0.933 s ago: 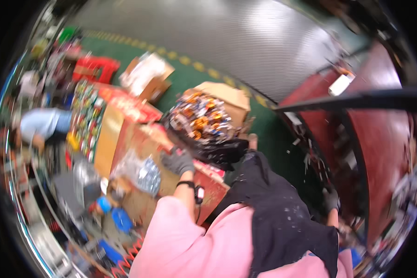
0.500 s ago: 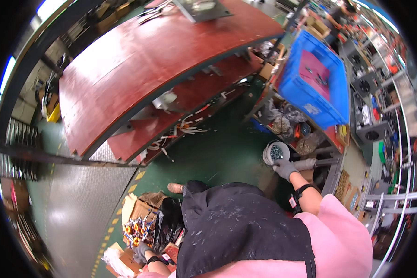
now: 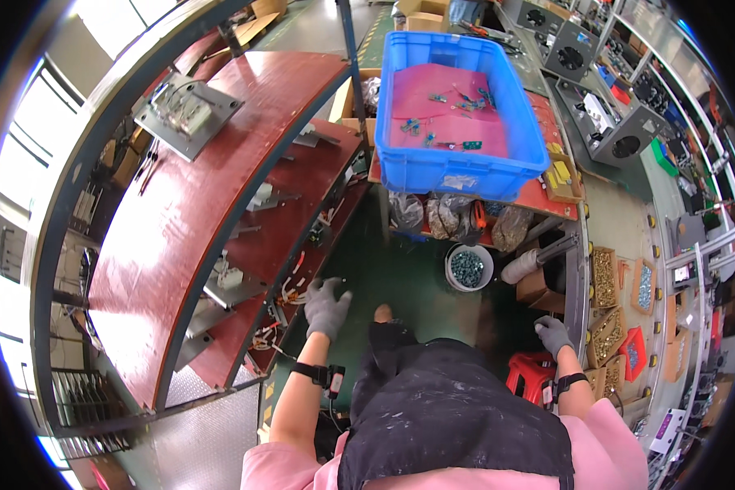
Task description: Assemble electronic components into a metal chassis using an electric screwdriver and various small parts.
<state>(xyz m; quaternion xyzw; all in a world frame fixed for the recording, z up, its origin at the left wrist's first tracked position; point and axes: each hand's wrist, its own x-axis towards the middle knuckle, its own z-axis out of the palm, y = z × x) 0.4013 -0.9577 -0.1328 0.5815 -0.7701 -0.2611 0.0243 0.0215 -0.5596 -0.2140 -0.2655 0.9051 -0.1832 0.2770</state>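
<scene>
Head view puts the red plastic stool point(image 3: 529, 364) bodyward of your nearer, grey-gloved right hand point(image 3: 554, 334) (curled, grip unclear), your grey-gloved left hand point(image 3: 327, 309) spread beside red-decked metal shelving point(image 3: 189, 204).

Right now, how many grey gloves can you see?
2: one on the left hand, beside the red shelving; the other on the right hand, near the red stool. More may be hidden from view.
</scene>
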